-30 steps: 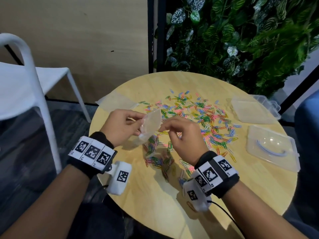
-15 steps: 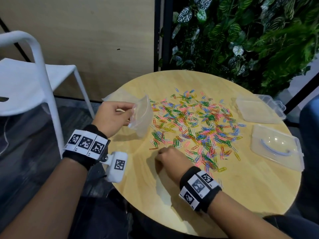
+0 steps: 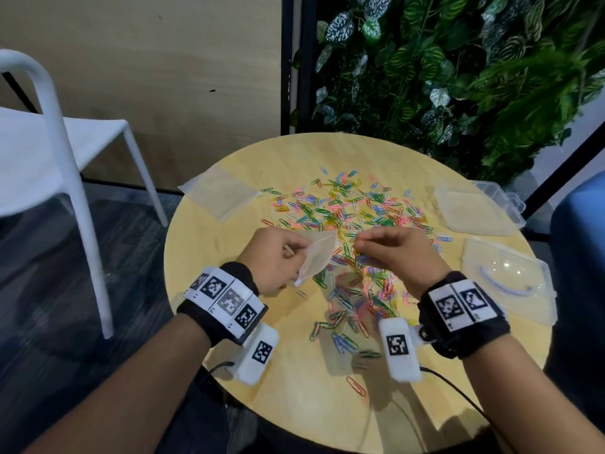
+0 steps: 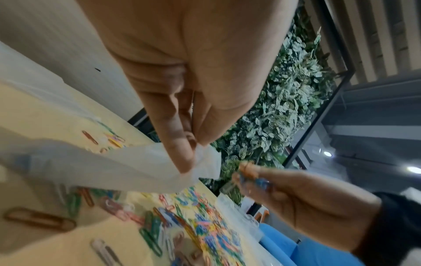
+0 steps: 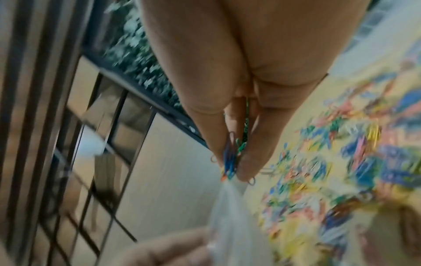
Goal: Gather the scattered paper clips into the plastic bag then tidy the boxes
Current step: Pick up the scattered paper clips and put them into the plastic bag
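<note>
Paper clips [image 3: 352, 309] lie nearest, strewn over the round tabletop [image 3: 294, 388] below the wrists. Above them the left hand [image 3: 273, 262] pinches the rim of the small plastic bag [image 3: 319, 255] between thumb and fingertips, holding it off the surface. Just beside the bag's mouth, the right hand [image 3: 397, 255] pinches a small bunch of clips [image 5: 230, 158]. Beyond spreads the main scatter of clips, then two clear boxes [image 3: 507, 280] at the right edge and a flat bag [image 3: 221, 196] at the far left.

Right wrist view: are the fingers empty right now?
No, the right hand pinches a small bunch of paper clips between its fingers, just above the plastic bag.
</note>
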